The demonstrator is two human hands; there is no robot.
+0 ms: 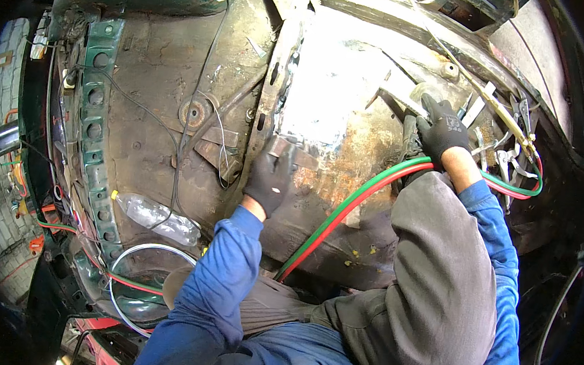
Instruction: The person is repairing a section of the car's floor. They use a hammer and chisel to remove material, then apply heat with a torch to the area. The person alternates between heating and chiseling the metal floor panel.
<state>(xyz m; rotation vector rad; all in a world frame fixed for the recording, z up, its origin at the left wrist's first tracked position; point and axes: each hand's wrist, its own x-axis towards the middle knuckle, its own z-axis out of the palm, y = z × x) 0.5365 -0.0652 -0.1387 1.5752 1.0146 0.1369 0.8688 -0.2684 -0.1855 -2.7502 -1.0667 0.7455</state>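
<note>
A grey trouser leg bends over the metal floor. Paired hoses, green and red, arch over its near edge. Toward its right edge, the right hand grips a hammer; mid-floor, the left hand closes its fingers on a metal bar.

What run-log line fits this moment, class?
left hand: holding rusty metal piece | right hand: holding hammer-like tool | bottle: lying sideways

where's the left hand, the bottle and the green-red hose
Left hand [269, 179]: head view, its back.
Bottle [157, 218]: head view, its clear body.
Green-red hose [334, 215]: head view, along its curve.
</note>
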